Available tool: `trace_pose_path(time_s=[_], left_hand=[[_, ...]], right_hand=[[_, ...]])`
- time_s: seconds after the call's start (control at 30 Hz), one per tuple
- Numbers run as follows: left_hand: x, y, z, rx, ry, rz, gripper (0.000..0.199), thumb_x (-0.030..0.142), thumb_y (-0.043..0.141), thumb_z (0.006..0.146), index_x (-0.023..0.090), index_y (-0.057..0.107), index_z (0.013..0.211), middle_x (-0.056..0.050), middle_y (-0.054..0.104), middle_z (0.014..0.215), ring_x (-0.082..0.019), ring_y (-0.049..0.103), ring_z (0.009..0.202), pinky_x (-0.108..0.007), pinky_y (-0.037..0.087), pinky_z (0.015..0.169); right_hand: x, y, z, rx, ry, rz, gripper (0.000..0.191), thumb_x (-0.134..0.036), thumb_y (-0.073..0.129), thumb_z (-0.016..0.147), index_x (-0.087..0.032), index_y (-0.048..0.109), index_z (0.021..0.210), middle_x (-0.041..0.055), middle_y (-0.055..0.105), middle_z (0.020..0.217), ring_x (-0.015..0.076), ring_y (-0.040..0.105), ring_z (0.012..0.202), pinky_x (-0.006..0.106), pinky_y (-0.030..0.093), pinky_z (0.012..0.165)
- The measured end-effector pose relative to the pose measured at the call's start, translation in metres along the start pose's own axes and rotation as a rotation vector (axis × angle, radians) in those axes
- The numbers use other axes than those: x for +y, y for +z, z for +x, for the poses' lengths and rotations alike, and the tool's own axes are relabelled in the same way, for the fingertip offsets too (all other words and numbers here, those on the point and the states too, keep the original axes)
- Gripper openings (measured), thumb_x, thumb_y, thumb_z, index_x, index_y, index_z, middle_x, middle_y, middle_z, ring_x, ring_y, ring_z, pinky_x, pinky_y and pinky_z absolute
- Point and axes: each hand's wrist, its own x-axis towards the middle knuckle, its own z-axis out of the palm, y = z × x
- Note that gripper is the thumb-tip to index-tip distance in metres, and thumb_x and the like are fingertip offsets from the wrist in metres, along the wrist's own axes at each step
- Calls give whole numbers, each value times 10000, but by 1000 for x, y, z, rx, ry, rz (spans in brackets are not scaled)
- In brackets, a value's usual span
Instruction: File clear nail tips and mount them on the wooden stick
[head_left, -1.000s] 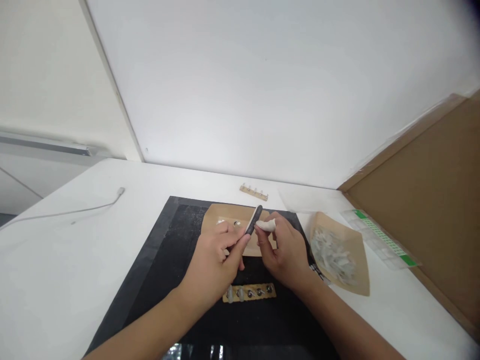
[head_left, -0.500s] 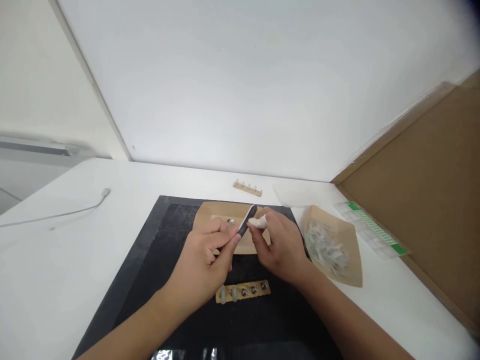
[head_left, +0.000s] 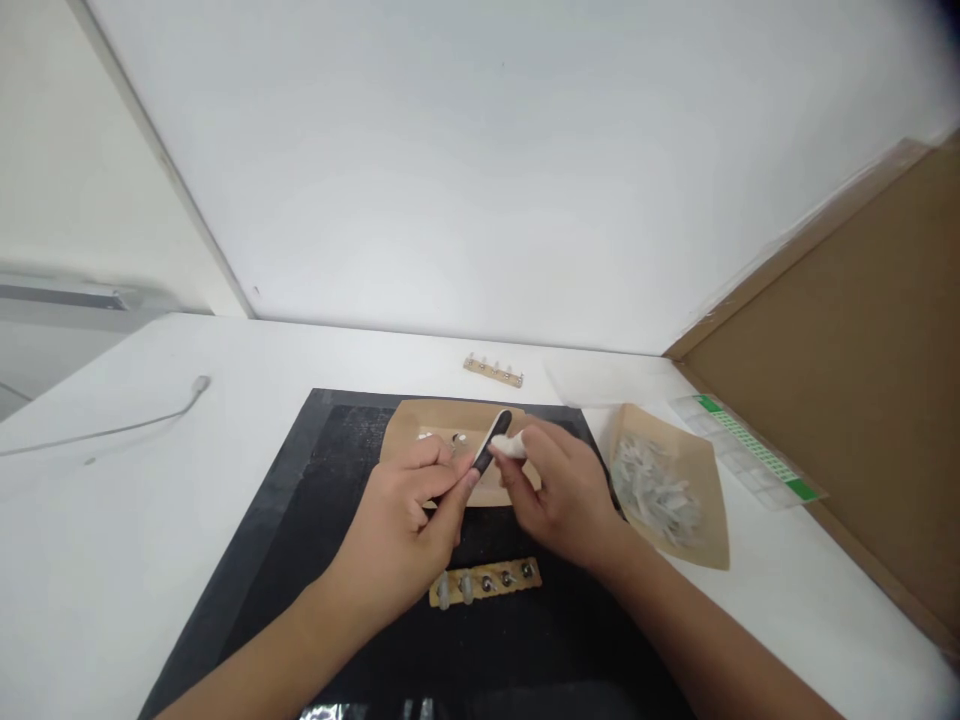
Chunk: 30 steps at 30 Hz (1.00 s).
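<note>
Nail file [head_left: 492,442], dark with a pale edge, was gripped aslant in the left hand [head_left: 409,500]

Beneath both hands spread a smooth black mat [head_left: 277,540] on a white tabletop [head_left: 97,560], probably to protect it. The right hand [head_left: 566,490] was closed in a pinch, its white-wrapped finger [head_left: 510,444] by the file's flat side; whether a small piece sat in that pinch could not be told. The wrap looked soft and may have guarded the skin from the grit.

Just beyond the hands lay a brown paper tray [head_left: 397,430], perhaps placed to catch dust. Right of the right hand, a second paper tray [head_left: 709,480] held translucent, curved slivers [head_left: 652,490], within easy reach. Nearer the body than the fingers was a tan strip [head_left: 517,583] with a row of small mounts, two bearing clear upright pieces. Smallest were white bits [head_left: 460,437] in the nearer tray.
</note>
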Motion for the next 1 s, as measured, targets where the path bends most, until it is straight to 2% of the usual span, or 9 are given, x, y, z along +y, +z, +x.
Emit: trace_pose_path(time_s=[0.07, 0.17, 0.27, 0.4, 0.73, 0.83, 0.93, 1.0], left_hand=[[0, 0, -1, 6, 0, 7, 481, 251, 538, 1027, 158, 616, 561, -1, 537, 674, -95, 557, 595, -244, 431, 596], [0, 0, -1, 16, 8, 12, 471, 250, 539, 1025, 156, 619, 571, -5, 534, 681, -100, 559, 606, -242, 415, 578], [0, 0, 1, 21, 20, 4, 457, 242, 533, 1028, 153, 625, 589, -4, 531, 689, -101, 558, 615, -243, 426, 597], [0, 0, 3, 47, 48, 6, 466, 228, 533, 1025, 152, 606, 571, -2, 507, 669, -104, 545, 615, -248, 418, 598], [1, -1, 2, 46, 50, 21, 445, 206, 530, 1023, 153, 608, 588, -1, 512, 684, -104, 540, 617, -254, 410, 595], [0, 0, 1, 61, 54, 19, 444, 210, 541, 1017, 151, 609, 583, 1, 500, 672, -103, 532, 607, -254, 403, 583], [0, 0, 1, 64, 57, 9, 452, 207, 543, 1016, 151, 598, 571, 0, 502, 677, -99, 533, 605, -249, 413, 589], [0, -1, 1, 64, 58, 16, 437, 200, 546, 1014, 153, 608, 583, 1, 505, 678, -100, 532, 606, -247, 410, 584]], right_hand=[[0, 0, 0, 5, 26, 20, 272, -177, 535, 1011, -231, 433, 765, 2, 555, 735, 156, 527, 682, 284, 391, 632], [-1, 0, 0, -57, 16, 70, 259, -185, 532, 1014, -227, 458, 770, 1, 570, 732, 152, 540, 672, 277, 401, 624], [-2, 0, 0, -6, 44, 41, 255, -182, 536, 1014, -226, 475, 770, 9, 586, 746, 156, 555, 690, 282, 413, 644], [-3, 1, 0, -54, 23, 64, 268, -182, 534, 1008, -229, 452, 758, 10, 573, 733, 159, 541, 675, 289, 396, 629], [-3, 1, 2, 10, 27, 19, 262, -162, 558, 992, -228, 450, 762, 12, 554, 731, 169, 523, 687, 304, 372, 644], [-3, 2, 2, -51, -22, 25, 258, -173, 552, 996, -227, 449, 765, 16, 560, 743, 172, 510, 695, 309, 368, 653], [-3, 2, 2, -9, 4, -11, 259, -166, 556, 996, -224, 464, 761, 18, 568, 738, 176, 511, 707, 316, 372, 677], [-4, 2, 2, -29, -12, -5, 267, -158, 552, 990, -224, 459, 749, 12, 569, 716, 171, 502, 676, 323, 363, 672]])
